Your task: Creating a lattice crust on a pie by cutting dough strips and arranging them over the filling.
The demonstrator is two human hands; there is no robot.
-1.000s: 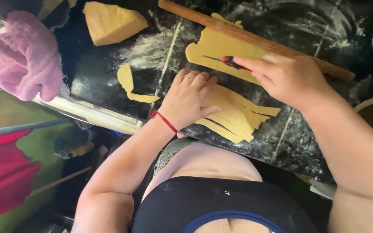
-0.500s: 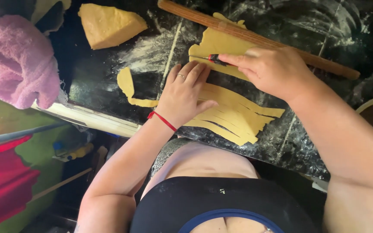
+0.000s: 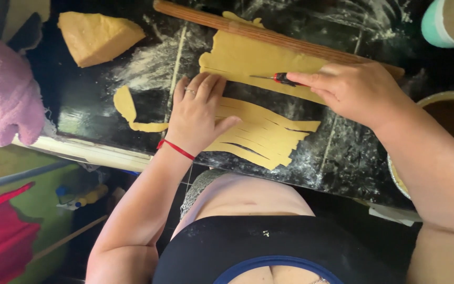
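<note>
The person is cutting a rolled sheet of yellow dough [image 3: 253, 55] into strips on a dark, flour-dusted surface [image 3: 342, 158] in the middle of the frame. The right hand [image 3: 356, 92], at centre right, has its fingers closed around a small knife with a red and black handle [image 3: 282, 79]; the blade points left and lies on the dough just below a long wooden rolling pin [image 3: 269, 36] that runs along the sheet's upper edge. The left hand [image 3: 198, 113] lies flat with fingers spread — gripping nothing, pressing down the left end of the cut strips [image 3: 266, 137], which fan out below the knife.

Judging by this, the step in hand is one more slice through the uncut part of the sheet. The next move seems to call for a steady, straight draw of the blade parallel to the earlier cuts, with the left hand keeping the dough from sliding.

A curved offcut [image 3: 130, 110] lies at left, a wedge of uncut dough [image 3: 98, 37] at upper left, a pink towel [image 3: 3, 100] at the far left edge.
</note>
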